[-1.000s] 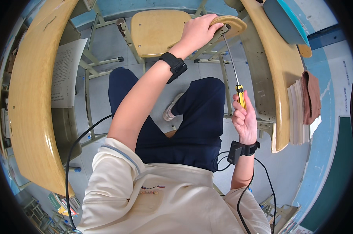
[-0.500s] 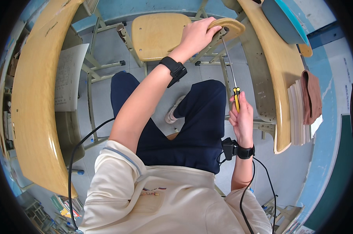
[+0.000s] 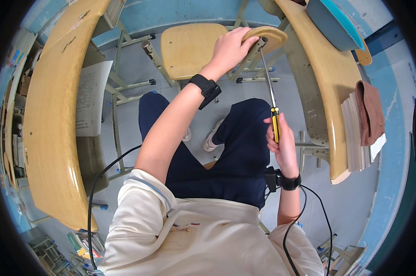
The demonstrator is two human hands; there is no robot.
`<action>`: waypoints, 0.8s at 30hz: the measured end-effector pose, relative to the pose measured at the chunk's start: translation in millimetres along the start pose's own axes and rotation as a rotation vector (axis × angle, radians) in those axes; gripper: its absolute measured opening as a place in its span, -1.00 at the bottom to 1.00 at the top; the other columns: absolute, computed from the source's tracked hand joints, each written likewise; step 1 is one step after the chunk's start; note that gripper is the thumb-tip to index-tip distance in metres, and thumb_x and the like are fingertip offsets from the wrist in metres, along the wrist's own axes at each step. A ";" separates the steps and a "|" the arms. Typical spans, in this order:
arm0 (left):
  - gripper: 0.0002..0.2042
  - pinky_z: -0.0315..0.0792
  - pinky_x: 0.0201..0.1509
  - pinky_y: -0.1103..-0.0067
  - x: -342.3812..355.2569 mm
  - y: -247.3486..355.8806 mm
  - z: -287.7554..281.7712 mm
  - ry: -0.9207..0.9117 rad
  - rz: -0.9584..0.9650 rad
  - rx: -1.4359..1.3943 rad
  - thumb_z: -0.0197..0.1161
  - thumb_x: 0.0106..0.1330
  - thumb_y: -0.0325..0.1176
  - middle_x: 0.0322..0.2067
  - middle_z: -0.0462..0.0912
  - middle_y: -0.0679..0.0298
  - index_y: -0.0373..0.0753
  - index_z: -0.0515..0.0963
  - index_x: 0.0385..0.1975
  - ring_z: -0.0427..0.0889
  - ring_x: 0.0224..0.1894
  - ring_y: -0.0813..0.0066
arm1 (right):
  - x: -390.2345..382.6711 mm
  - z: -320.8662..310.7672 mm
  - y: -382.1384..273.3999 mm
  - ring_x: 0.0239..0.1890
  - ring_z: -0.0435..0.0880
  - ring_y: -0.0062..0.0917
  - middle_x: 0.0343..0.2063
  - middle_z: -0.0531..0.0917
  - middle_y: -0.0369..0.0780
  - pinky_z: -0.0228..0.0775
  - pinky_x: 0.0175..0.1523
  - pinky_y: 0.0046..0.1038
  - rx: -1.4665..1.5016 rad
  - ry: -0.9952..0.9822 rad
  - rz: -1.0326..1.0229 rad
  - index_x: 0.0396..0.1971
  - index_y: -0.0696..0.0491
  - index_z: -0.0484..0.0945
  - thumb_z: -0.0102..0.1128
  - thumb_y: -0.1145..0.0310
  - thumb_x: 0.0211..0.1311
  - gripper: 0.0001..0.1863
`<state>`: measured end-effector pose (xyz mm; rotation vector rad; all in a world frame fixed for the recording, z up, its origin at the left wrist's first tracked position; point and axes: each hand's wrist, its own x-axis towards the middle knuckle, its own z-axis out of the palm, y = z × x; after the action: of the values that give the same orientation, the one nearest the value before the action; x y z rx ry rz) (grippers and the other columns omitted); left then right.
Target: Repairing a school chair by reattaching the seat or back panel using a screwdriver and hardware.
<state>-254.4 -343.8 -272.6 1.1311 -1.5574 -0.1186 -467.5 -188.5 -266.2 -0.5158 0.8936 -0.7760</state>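
Observation:
My left hand (image 3: 228, 51) has its fingers closed on the curved wooden backrest (image 3: 274, 37) of a chair, beside the end of its metal tube (image 3: 258, 47). My right hand (image 3: 282, 140) grips the yellow-and-black handle of a long screwdriver (image 3: 275, 123) below it. The steel shaft runs up to just beside the tube, under the backrest; whether its tip sits in a screw is too small to tell. A wooden chair seat (image 3: 192, 48) lies behind my left hand, above my knees.
Wooden desks flank me: one (image 3: 51, 152) with a paper sheet (image 3: 90, 96) at its side, another (image 3: 316, 60) holding a teal basin (image 3: 334, 25). Stacked books (image 3: 352, 135) with a brown cloth (image 3: 370, 112) stand at the right. A black cable (image 3: 93, 193) loops by my left side.
The view has shifted slightly, so desks and chair appear lower. My right hand sits a little lower, its wrist turned somewhat, still on the screwdriver. My left hand keeps its hold.

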 end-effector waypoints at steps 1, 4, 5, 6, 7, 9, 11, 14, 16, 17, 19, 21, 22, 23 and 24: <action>-0.71 0.36 -0.43 0.41 0.3 1.3 -0.7 -0.004 0.000 0.000 0.09 0.22 -0.09 -0.58 0.56 0.15 -0.18 0.53 -0.27 0.53 -0.49 0.15 | -0.6 2.7 9.6 -0.81 0.17 -0.64 -0.78 0.29 -0.27 0.02 -0.71 -0.58 -0.617 0.289 -0.373 -0.36 0.18 0.38 -0.16 0.14 0.35 -0.64; -0.68 0.35 -0.43 0.42 -3.6 -2.1 -4.2 -0.180 -0.163 0.097 0.10 0.22 -0.06 -0.59 0.56 0.14 -0.18 0.54 -0.25 0.53 -0.50 0.16 | -3.9 10.1 16.4 -0.68 0.43 -0.44 -0.71 0.45 -0.13 0.23 -0.51 -0.41 -1.331 0.633 -0.791 -0.38 0.22 0.38 0.00 0.28 0.28 -0.74; -0.66 0.34 -0.44 0.42 -6.1 -6.1 -5.6 -0.181 -0.179 0.035 0.10 0.21 -0.04 -0.60 0.55 0.14 -0.18 0.54 -0.24 0.53 -0.52 0.17 | -1.7 9.6 15.3 -0.69 0.41 -0.48 -0.74 0.43 -0.16 0.21 -0.53 -0.42 -1.353 0.632 -0.786 -0.38 0.22 0.38 0.00 0.26 0.28 -0.73; -0.65 0.33 -0.46 0.41 -7.4 -6.2 -6.3 -0.183 -0.195 -0.032 0.10 0.21 -0.03 -0.62 0.55 0.13 -0.18 0.55 -0.23 0.53 -0.53 0.18 | -0.1 8.9 13.9 -0.69 0.39 -0.52 -0.76 0.41 -0.20 0.18 -0.55 -0.44 -1.376 0.636 -0.781 -0.39 0.21 0.38 -0.01 0.24 0.28 -0.71; -0.65 0.33 -0.46 0.41 -7.6 -5.6 -5.3 -0.186 -0.198 -0.036 0.10 0.21 -0.03 -0.62 0.55 0.13 -0.18 0.55 -0.23 0.53 -0.53 0.18 | 2.1 5.5 13.2 -0.69 0.39 -0.52 -0.76 0.41 -0.20 0.18 -0.55 -0.44 -1.379 0.639 -0.776 -0.39 0.21 0.38 -0.01 0.24 0.28 -0.71; -0.63 0.33 -0.46 0.42 -7.1 -5.4 -4.0 -0.156 -0.164 0.008 0.11 0.20 -0.02 -0.62 0.54 0.13 -0.18 0.54 -0.21 0.52 -0.55 0.19 | 6.3 -1.7 11.5 -0.79 0.24 -0.67 -0.82 0.30 -0.32 0.02 -0.67 -0.54 -1.093 0.516 -0.669 -0.45 0.19 0.38 -0.04 0.17 0.31 -0.66; -0.63 0.33 -0.46 0.42 -9.1 -5.0 -3.9 -0.128 -0.137 0.023 0.11 0.20 -0.02 -0.62 0.54 0.13 -0.19 0.54 -0.21 0.52 -0.55 0.18 | -1.3 0.9 3.5 -0.81 0.14 -0.74 -0.82 0.23 -0.37 -0.09 -0.70 -0.61 -0.747 0.361 -0.498 -0.48 0.16 0.37 -0.07 0.12 0.31 -0.63; -0.62 0.34 -0.46 0.42 -9.1 -6.3 -5.8 -0.109 -0.105 0.037 0.11 0.20 -0.02 -0.61 0.55 0.12 -0.21 0.54 -0.20 0.53 -0.54 0.17 | -5.5 3.5 -12.3 -0.85 -0.10 -0.84 -0.82 0.06 -0.44 -0.32 -0.77 -0.73 -0.300 0.223 -0.229 -0.47 0.09 0.33 -0.17 0.03 0.34 -0.60; -0.61 0.35 -0.46 0.41 -8.1 -6.1 -4.3 -0.118 -0.098 0.028 0.12 0.19 -0.02 -0.60 0.56 0.12 -0.22 0.54 -0.20 0.53 -0.53 0.16 | 1.0 -24.8 -21.7 -0.85 -0.11 -0.82 -0.81 0.06 -0.43 -0.30 -0.79 -0.72 0.597 -0.232 0.187 -0.38 0.11 0.30 -0.20 0.03 0.35 -0.61; -0.62 0.35 -0.46 0.40 -8.4 -6.8 -3.9 -0.108 -0.086 0.019 0.12 0.19 -0.02 -0.59 0.56 0.11 -0.21 0.54 -0.20 0.54 -0.52 0.15 | 3.0 -30.7 -19.2 -0.85 -0.12 -0.81 -0.81 0.08 -0.42 -0.30 -0.81 -0.73 0.705 -0.268 0.214 -0.33 0.11 0.27 -0.23 0.02 0.35 -0.60; -0.62 0.36 -0.46 0.39 -8.9 -6.3 -5.1 -0.096 -0.074 0.012 0.11 0.19 -0.02 -0.59 0.56 0.11 -0.21 0.54 -0.21 0.54 -0.51 0.14 | 2.0 -24.1 -16.1 -0.84 -0.12 -0.81 -0.80 0.07 -0.42 -0.30 -0.81 -0.74 0.607 -0.231 0.196 -0.34 0.11 0.29 -0.23 0.02 0.35 -0.60; -0.62 0.37 -0.45 0.38 -9.5 -6.3 -6.2 -0.100 -0.059 0.044 0.11 0.19 -0.02 -0.57 0.57 0.10 -0.22 0.54 -0.23 0.55 -0.50 0.13 | -2.6 -10.9 -12.2 -0.83 -0.01 -0.79 -0.78 0.17 -0.42 -0.18 -0.77 -0.70 0.216 -0.097 0.094 -0.35 0.13 0.35 -0.17 0.05 0.34 -0.61; -0.62 0.37 -0.45 0.38 -9.2 -6.3 -6.1 -0.097 -0.059 0.044 0.11 0.19 -0.02 -0.57 0.57 0.10 -0.22 0.54 -0.23 0.55 -0.50 0.13 | -2.6 -5.5 -6.8 -0.83 -0.01 -0.79 -0.78 0.17 -0.42 -0.18 -0.77 -0.70 0.212 -0.097 0.094 -0.35 0.13 0.35 -0.17 0.05 0.34 -0.61; -0.63 0.38 -0.45 0.38 -8.9 -5.8 -5.0 -0.098 -0.061 0.074 0.11 0.19 -0.02 -0.56 0.57 0.10 -0.21 0.54 -0.25 0.55 -0.50 0.13 | -1.9 0.6 -0.6 -0.83 0.09 -0.72 -0.77 0.25 -0.37 -0.09 -0.74 -0.63 -0.372 0.139 -0.184 -0.37 0.14 0.37 -0.14 0.09 0.34 -0.63; -0.64 0.38 -0.45 0.38 -8.9 -6.0 -4.2 -0.099 -0.064 0.107 0.11 0.19 -0.02 -0.56 0.57 0.10 -0.20 0.54 -0.26 0.55 -0.49 0.12 | -1.2 7.3 6.8 -0.83 0.18 -0.65 -0.76 0.34 -0.32 0.00 -0.71 -0.55 -0.955 0.373 -0.462 -0.39 0.16 0.39 -0.11 0.14 0.34 -0.65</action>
<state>-248.6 -338.7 -281.1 1.2755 -1.6314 -0.1371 -459.3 -182.7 -266.3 -1.4881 1.5199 -0.8419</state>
